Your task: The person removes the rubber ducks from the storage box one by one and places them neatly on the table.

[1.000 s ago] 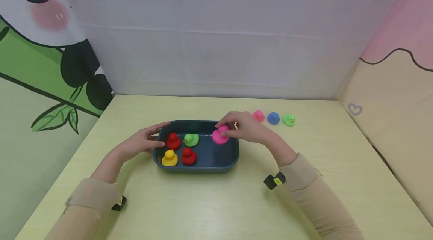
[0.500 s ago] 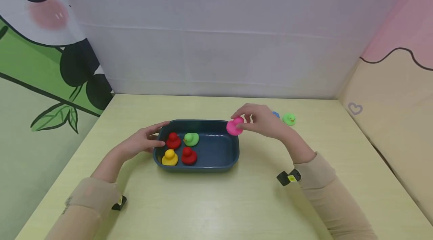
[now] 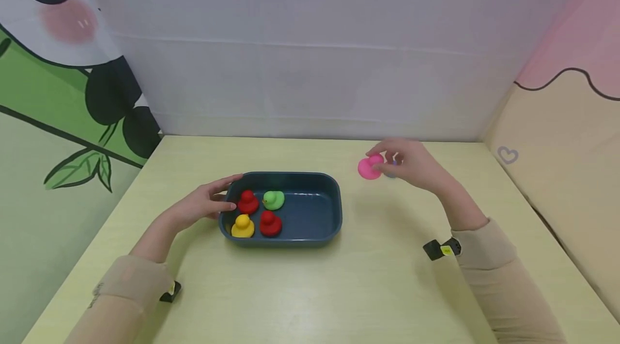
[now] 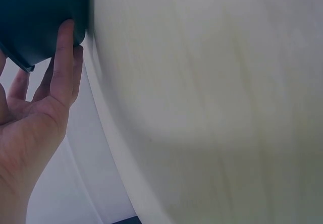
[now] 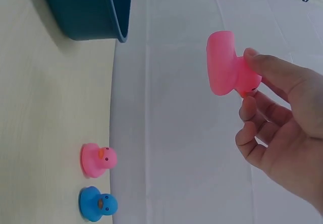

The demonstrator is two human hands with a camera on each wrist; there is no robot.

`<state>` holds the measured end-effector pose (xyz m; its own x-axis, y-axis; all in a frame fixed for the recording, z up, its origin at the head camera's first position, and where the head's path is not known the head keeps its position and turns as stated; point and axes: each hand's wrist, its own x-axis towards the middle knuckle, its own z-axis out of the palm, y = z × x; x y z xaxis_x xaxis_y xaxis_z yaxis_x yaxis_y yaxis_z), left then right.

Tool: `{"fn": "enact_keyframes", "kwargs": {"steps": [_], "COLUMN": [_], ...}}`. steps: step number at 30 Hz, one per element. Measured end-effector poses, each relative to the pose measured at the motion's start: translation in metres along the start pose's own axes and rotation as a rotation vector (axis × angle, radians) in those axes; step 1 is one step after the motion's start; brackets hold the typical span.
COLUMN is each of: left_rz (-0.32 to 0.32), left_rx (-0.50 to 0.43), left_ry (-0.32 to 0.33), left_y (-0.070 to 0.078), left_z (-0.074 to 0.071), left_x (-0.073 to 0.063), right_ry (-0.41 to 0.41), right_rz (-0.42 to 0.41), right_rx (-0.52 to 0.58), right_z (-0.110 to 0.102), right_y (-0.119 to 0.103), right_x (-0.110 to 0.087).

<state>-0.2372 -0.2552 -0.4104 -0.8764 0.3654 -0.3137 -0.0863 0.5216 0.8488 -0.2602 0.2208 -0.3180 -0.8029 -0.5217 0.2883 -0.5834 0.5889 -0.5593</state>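
Note:
My right hand [image 3: 411, 163] pinches a bright pink rubber duck [image 3: 368, 170] by its head, in the air right of the dark blue tray [image 3: 312, 215]. In the right wrist view the held duck's base faces away from the palm. A pink duck [image 5: 96, 159] and a blue duck [image 5: 97, 204] sit on the table below. My left hand [image 3: 198, 206] holds the tray's left end, thumb over the rim and fingers against the outer wall. In the tray are two red ducks [image 3: 248, 202] [image 3: 270, 224], a green duck [image 3: 273, 200] and a yellow duck [image 3: 243, 226].
The tray stands mid-table on a pale wooden table [image 3: 300, 290]. A white cloth wall [image 3: 310, 80] rises at the table's back edge, with printed panels to the left and right.
My right hand has lifted the pink duck from the tray's right part and carried it right, past the rim. It now covers the table ducks in the head view. My left hand stays.

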Motion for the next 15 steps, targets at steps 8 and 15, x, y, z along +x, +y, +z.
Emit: {"fn": "enact_keyframes", "kwargs": {"steps": [8,15], "left_rz": [0.001,0.007], "left_rx": [-0.008,-0.013], "left_ry": [-0.009,-0.013], "left_y": [0.000,0.001], "left_z": [0.001,-0.001], "left_x": [0.001,0.000], "right_ry": [0.082,0.134], "right_rz": [0.066,0.144], "right_rx": [-0.068,-0.117], "right_z": [-0.017,-0.031], "right_y": [0.023,0.039], "right_x": [-0.019,-0.031]}}
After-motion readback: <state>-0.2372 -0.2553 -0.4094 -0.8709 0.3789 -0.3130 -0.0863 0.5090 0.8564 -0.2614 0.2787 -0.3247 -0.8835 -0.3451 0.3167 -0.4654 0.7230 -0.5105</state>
